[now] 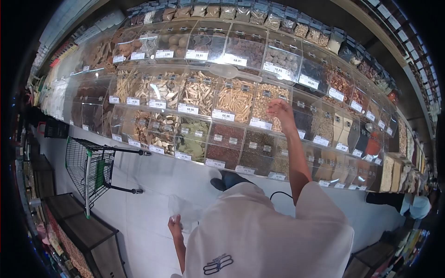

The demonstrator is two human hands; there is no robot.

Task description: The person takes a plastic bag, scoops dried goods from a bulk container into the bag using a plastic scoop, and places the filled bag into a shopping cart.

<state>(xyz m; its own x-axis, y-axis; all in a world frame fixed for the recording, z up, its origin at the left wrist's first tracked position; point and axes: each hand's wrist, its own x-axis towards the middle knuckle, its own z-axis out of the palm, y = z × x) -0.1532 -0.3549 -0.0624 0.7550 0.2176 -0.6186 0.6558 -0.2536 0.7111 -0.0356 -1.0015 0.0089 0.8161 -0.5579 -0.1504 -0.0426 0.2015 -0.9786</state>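
My left hand [174, 225] is low at the left, its fingers closed on a thin clear plastic bag [187, 211] that hangs crumpled. My right hand [280, 111] is stretched forward to a clear bin of round, pale yellow seeds or nuts [271, 92] in the middle row. Its fingers are curled in at the front of this bin; whatever they may hold is too small to make out. A clear plastic scoop [222, 70] lies on the ledge above the neighbouring bin of yellowish dried sticks [235, 95].
Clear lidded bins of dried goods rise in tiers, with price labels [224, 115] in front. Packed bags [258, 17] line the top shelf. A black shopping cart [88, 167] with a green handle stands at left. Another person [419, 207] is partly visible at far right.
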